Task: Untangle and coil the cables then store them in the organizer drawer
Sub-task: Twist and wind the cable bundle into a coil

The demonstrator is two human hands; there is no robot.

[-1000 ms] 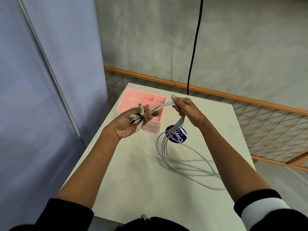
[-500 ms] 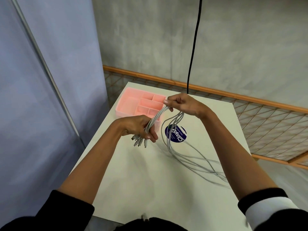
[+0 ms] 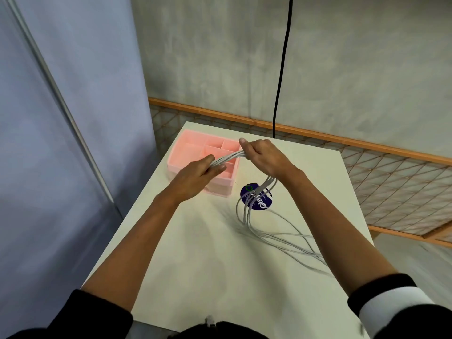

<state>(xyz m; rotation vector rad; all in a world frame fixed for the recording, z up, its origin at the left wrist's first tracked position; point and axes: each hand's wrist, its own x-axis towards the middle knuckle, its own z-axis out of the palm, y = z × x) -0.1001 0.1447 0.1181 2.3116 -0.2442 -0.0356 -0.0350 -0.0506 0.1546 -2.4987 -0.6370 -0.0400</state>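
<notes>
Cables (image 3: 228, 158) drawn taut between both hands
The left hand (image 3: 198, 170) has been turned over; both hands' fingers are closed around the bundle, right hand (image 3: 263, 156) above the organizer (image 3: 188, 152). Coiling is beginning.

Matt pink plastic organizer (image 3: 186, 152); smooth grey cables (image 3: 247, 216).

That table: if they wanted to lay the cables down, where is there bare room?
The near half of the white table, between the forearms, is bare. So is the far right corner, beyond the right hand. It is crowded at the far left by the pink organizer, and at centre right by the round sticker and trailing grey cables.
</notes>
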